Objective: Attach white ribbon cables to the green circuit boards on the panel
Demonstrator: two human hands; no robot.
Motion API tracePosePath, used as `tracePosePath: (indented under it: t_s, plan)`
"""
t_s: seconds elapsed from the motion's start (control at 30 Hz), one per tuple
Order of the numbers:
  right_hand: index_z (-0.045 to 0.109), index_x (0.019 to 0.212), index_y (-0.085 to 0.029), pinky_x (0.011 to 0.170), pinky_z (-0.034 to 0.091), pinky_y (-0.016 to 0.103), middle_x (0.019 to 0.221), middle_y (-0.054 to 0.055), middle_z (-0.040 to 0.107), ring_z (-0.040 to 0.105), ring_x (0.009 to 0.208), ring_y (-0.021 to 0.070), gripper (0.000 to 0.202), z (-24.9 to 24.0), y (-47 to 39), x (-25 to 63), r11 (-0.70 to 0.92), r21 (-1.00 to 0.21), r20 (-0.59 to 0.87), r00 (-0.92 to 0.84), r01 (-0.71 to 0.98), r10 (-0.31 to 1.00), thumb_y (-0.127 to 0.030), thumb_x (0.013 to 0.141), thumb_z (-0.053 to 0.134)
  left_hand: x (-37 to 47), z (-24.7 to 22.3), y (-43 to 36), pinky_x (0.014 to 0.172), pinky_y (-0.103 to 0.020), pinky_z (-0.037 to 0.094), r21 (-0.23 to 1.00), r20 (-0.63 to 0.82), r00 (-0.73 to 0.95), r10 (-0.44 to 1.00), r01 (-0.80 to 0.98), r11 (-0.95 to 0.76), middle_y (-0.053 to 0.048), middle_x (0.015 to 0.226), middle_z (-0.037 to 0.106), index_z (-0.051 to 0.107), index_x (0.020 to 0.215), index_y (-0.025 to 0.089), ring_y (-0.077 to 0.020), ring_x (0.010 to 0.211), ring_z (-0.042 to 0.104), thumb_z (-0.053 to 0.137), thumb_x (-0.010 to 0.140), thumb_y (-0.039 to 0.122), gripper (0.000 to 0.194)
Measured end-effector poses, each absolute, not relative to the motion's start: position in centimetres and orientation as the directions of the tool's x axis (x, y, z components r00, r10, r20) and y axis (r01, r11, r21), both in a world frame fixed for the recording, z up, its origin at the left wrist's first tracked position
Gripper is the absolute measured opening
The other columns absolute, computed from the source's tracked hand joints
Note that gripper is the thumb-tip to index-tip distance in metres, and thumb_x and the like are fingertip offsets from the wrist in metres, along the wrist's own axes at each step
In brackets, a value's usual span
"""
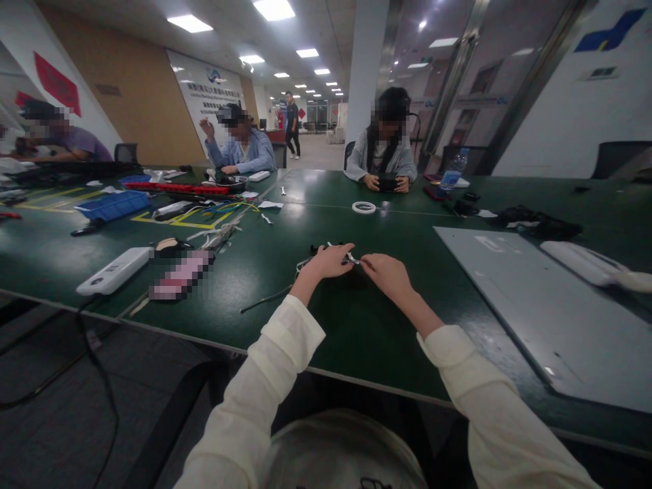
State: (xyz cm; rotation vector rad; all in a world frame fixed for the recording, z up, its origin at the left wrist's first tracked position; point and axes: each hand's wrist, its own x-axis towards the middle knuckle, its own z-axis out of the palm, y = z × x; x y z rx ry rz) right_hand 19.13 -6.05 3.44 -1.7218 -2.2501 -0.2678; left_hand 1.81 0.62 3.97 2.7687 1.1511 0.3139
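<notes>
Control here is depending on a light, steady pinch. Your right hand [386, 274] is nearly closed, its thumb and index finger pinching, as far as the view is showing, the right end of a small whitish piece [353, 259]. That piece is sitting between your two sets of fingertips, low over the green table [367, 339]. Your left hand [329, 262] is reaching in from the other side, partly open with its fingers extended; whether its thumb is gripping anything underneath, you cannot be telling from this angle. A dark cable bundle [302, 265] is lying beside and partly under that hand, and a thin lead [265, 299] is running leftward across the tabletop.

For good handling, you should be using the left hand as the anchor, so that the right is doing only the fine work. You should be applying force along the piece, since a sideways pull is likely to be bending or twisting it. Your left fingers are partly covering the contact point; you should be leaving a clear sight line there. You should also be guarding the lead, because a snag could be dragging the bundle out of position.
</notes>
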Motion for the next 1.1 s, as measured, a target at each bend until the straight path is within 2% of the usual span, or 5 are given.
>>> tracePosePath:
  t_s: [0.17, 0.4, 0.6, 0.77, 1.1]
  plan:
    - [0.063, 0.099, -0.019, 0.068, 0.042, 0.025, 0.093, 0.005, 0.066, 0.059, 0.083, 0.0172, 0.024, 2.7, -5.8, 19.0, 0.319, -0.166, 0.356, -0.245, 0.933, 0.902, -0.028, 0.089, 0.044, 2.9, 3.5, 0.6, 0.094, -0.034, 0.04, 0.097, 0.206, 0.798, 0.566, 0.559, -0.824, -0.005, 0.121, 0.056, 0.057, 0.11, 0.02, -0.0201, 0.113, 0.05, 0.042, 0.085, 0.027, 0.03]
    - [0.064, 0.098, -0.019, 0.072, 0.044, 0.027, 0.093, 0.004, 0.066, 0.059, 0.08, 0.0165, 0.035, 3.2, -5.5, 20.5, 0.421, -0.352, 0.355, -0.297, 0.836, 0.886, -0.037, 0.092, 0.034, 3.3, 2.8, 1.2, 0.087, -0.028, 0.044, 0.036, 0.246, 0.831, 0.498, 0.506, -0.862, -0.006, 0.105, 0.063, 0.063, 0.099, 0.016, -0.0167, 0.097, 0.057, 0.04, 0.085, 0.022, 0.027]
    - [0.053, 0.119, -0.014, 0.094, 0.034, 0.045, 0.127, 0.016, 0.047, 0.04, 0.119, 0.0294, 0.041, 2.3, -4.5, 25.9, -0.087, -0.175, 0.424, 0.155, 0.981, 0.892, -0.037, 0.088, 0.038, 3.0, 3.0, 1.0, 0.094, -0.03, 0.041, 0.052, 0.222, 0.833, 0.506, 0.508, -0.86, -0.007, 0.125, 0.052, 0.064, 0.103, 0.016, -0.0175, 0.108, 0.053, 0.036, 0.089, 0.027, 0.033]
    - [0.047, 0.124, -0.011, 0.092, 0.025, 0.062, 0.137, 0.023, 0.031, 0.021, 0.128, 0.0405, 0.05, -0.2, -5.0, 32.0, -0.579, -0.168, 0.316, 0.6, 0.798, 0.735, -0.043, 0.086, 0.038, 2.7, 2.9, 0.9, 0.099, -0.034, 0.037, 0.092, 0.206, 0.816, 0.54, 0.533, -0.841, -0.007, 0.131, 0.046, 0.062, 0.107, 0.017, -0.0209, 0.117, 0.047, 0.037, 0.088, 0.034, 0.035]
    - [0.045, 0.123, -0.005, 0.089, 0.037, 0.044, 0.118, 0.022, 0.052, 0.046, 0.112, 0.0315, 0.049, -1.0, -4.8, 33.8, -0.496, -0.145, 0.259, 0.516, 0.856, 0.816, -0.035, 0.085, 0.039, 1.8, 3.6, 0.7, 0.104, -0.045, 0.027, 0.168, 0.128, 0.713, 0.689, 0.669, -0.724, -0.01, 0.145, 0.028, 0.025, 0.138, 0.022, -0.027, 0.132, 0.026, 0.035, 0.085, 0.055, 0.063]
